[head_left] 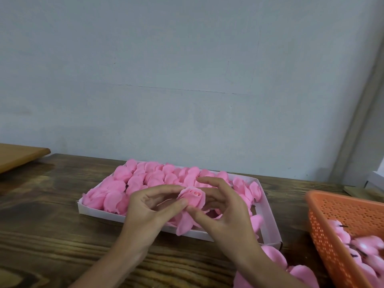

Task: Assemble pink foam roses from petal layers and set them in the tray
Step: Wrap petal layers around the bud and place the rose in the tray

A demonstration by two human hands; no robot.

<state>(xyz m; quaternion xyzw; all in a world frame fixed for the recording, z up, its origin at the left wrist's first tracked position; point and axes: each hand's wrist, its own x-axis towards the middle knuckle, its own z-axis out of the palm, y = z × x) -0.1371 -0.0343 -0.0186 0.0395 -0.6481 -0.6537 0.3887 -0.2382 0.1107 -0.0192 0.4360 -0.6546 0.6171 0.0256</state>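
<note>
**Over the tray: rose held in both hands**

Above the near wall of the tray (99,212), both hands hold one pink rose (192,197) clear of the bench (52,204).

1. Left hand (149,208): thumb and forefinger are curled and pinch the left side of the rose. The other fingers are bent beneath it.
2. Right hand (224,215): the thumb presses on the base of the rose. The forefinger arches over it and the other fingers curl behind its right side.
3. Rose: the bud faces up with its centre rolled tight. One outer petal (184,225) hangs loose below the thumbs, down to the tray's near wall.
4. Tray: white and shallow, it lies at the middle of the bench, close to the far edge. Finished roses (145,175) fill its far and left parts, packed touching. A bare strip of floor shows along its right wall.
5. Basket (342,210): orange and perforated, it sits at the right edge of the bench and holds pink pieces (361,248) with dark stubs.
6. Loose petals (272,256) lie on the bench near the near edge, between tray and basket.
</note>
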